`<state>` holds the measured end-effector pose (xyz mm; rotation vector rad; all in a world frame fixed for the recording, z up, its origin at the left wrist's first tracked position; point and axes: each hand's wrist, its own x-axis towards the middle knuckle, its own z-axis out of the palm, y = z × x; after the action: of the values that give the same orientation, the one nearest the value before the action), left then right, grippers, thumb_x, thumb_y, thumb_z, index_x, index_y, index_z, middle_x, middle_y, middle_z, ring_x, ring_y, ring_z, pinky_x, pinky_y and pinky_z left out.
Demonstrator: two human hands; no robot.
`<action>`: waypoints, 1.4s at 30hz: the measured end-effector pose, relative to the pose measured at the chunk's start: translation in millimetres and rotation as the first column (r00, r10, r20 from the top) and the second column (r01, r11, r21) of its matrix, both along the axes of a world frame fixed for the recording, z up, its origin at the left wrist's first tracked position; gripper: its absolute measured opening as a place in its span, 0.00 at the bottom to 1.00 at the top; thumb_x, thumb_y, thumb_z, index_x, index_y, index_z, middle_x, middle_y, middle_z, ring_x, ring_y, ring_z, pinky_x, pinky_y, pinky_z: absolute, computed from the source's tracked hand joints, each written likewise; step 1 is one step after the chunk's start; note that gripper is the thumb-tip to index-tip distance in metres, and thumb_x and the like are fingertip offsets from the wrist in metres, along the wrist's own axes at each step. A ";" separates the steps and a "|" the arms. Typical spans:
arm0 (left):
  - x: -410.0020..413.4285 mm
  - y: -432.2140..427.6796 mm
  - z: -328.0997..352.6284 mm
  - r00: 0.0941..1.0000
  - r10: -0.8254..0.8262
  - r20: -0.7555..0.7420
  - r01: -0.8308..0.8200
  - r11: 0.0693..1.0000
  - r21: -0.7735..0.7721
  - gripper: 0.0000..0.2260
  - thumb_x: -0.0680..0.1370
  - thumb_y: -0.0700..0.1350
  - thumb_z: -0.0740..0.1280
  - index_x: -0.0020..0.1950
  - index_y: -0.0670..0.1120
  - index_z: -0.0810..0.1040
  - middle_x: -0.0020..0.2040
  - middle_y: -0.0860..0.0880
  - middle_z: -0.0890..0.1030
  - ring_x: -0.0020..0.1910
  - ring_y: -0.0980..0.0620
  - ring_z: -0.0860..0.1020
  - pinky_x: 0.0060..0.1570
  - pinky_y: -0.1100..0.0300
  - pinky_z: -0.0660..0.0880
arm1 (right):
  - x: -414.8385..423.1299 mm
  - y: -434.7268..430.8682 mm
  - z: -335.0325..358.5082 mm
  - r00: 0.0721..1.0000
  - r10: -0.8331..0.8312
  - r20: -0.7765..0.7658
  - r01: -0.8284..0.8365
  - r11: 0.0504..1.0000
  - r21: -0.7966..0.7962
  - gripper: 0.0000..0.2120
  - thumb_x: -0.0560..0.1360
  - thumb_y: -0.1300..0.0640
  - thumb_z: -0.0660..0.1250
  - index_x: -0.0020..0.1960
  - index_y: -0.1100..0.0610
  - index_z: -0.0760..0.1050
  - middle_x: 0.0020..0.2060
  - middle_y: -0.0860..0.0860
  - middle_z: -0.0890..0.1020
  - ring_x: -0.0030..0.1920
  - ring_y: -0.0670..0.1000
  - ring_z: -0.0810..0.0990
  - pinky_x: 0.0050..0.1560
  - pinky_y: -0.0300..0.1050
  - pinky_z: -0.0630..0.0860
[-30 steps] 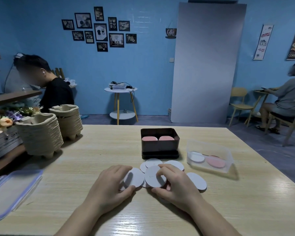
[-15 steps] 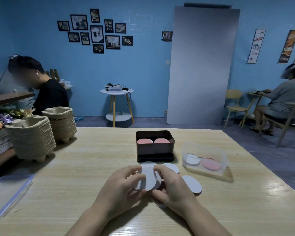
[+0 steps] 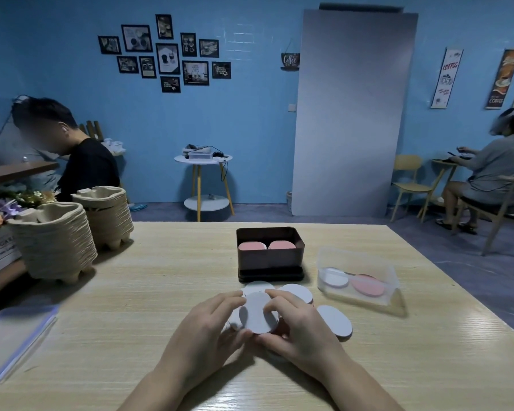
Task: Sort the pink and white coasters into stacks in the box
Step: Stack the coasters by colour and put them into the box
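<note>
Both grips were clamped on the same small pile. Your left grip (image 3: 208,330) curled round the near-left edge of the gathered white coasters (image 3: 257,314), and your right grip (image 3: 297,330) pinched them from the other side, fingertips on top. The pile sat low over the bench (image 3: 161,292), just in front of you and short of the box (image 3: 270,259); I could not tell whether its underside touched the wood.

As for progress, the pink half looked largely done. The dark box already held pink coasters (image 3: 251,246) in two side-by-side stacks, their tops showing just below the rim, and no pink lay loose on the bench. No white was visible inside the box from that angle.

White was what you had left. Besides the pile in your grips, three loose white coasters (image 3: 334,321) lay around your right grip, one to its right and two between your fingers and the box. They needed to join the pile before it went in.

The clear tub (image 3: 358,298) to the right of the box held one white coaster (image 3: 336,277) and one pink coaster (image 3: 368,285) lying flat (whether those belonged to your sort I could not say). By my judgement you were past halfway, with the white stacking and its placement in the box not yet done.
</note>
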<state>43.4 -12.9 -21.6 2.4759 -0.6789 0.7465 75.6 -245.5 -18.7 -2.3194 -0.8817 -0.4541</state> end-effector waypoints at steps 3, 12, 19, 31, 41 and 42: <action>-1.5 0.2 0.1 1.000 -0.002 0.008 0.002 1.000 -0.024 0.15 0.77 0.50 0.73 0.62 0.50 0.79 0.61 0.55 0.81 0.58 0.55 0.79 0.46 0.61 0.80 | -1.0 -0.9 0.5 1.000 -0.009 0.002 0.009 1.000 0.021 0.18 0.70 0.42 0.74 0.50 0.50 0.73 0.67 0.46 0.76 0.52 0.44 0.78 0.49 0.26 0.65; -2.2 -0.6 3.0 1.000 0.023 -0.011 -0.023 0.999 0.026 0.16 0.77 0.57 0.67 0.62 0.52 0.77 0.59 0.58 0.80 0.54 0.58 0.79 0.47 0.62 0.79 | 2.8 -1.3 -2.6 1.000 0.003 0.027 -0.003 1.000 0.013 0.19 0.70 0.38 0.73 0.52 0.48 0.73 0.66 0.46 0.76 0.66 0.41 0.73 0.54 0.36 0.73; -1.0 5.8 2.3 0.991 0.119 -0.066 -0.110 0.986 0.126 0.18 0.77 0.62 0.64 0.65 0.57 0.73 0.59 0.62 0.77 0.57 0.61 0.74 0.56 0.60 0.71 | 6.4 -1.7 -4.4 1.000 0.002 0.025 -0.002 1.000 -0.003 0.19 0.70 0.39 0.74 0.51 0.49 0.72 0.64 0.44 0.77 0.67 0.41 0.72 0.54 0.32 0.68; -7.3 41.1 -5.9 0.926 0.309 -0.218 -0.293 0.951 0.102 0.29 0.70 0.64 0.63 0.71 0.57 0.69 0.61 0.62 0.78 0.61 0.58 0.74 0.60 0.56 0.70 | 7.6 -0.9 -6.9 1.000 0.001 0.008 -0.001 1.000 0.013 0.18 0.69 0.40 0.74 0.50 0.49 0.71 0.58 0.41 0.77 0.69 0.41 0.70 0.50 0.34 0.70; -8.8 17.2 8.5 0.993 0.102 0.053 -0.107 0.990 0.095 0.23 0.71 0.59 0.72 0.62 0.50 0.77 0.64 0.52 0.80 0.60 0.53 0.78 0.59 0.53 0.76 | 9.4 -0.5 -7.2 1.000 -0.013 0.016 0.013 1.000 -0.008 0.19 0.69 0.38 0.71 0.50 0.47 0.70 0.58 0.41 0.77 0.67 0.42 0.71 0.54 0.38 0.73; -6.6 11.7 9.1 0.995 0.080 0.062 -0.087 0.989 0.119 0.23 0.71 0.59 0.73 0.61 0.50 0.78 0.64 0.51 0.80 0.60 0.52 0.79 0.58 0.54 0.76 | 9.5 -0.4 -7.1 1.000 -0.018 0.016 0.018 1.000 -0.011 0.19 0.69 0.38 0.71 0.51 0.47 0.70 0.59 0.41 0.77 0.66 0.41 0.71 0.53 0.37 0.72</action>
<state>36.8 -1.2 -12.4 2.6169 -0.6626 0.8332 85.2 -245.8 -25.8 -2.3386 -0.8740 -0.4775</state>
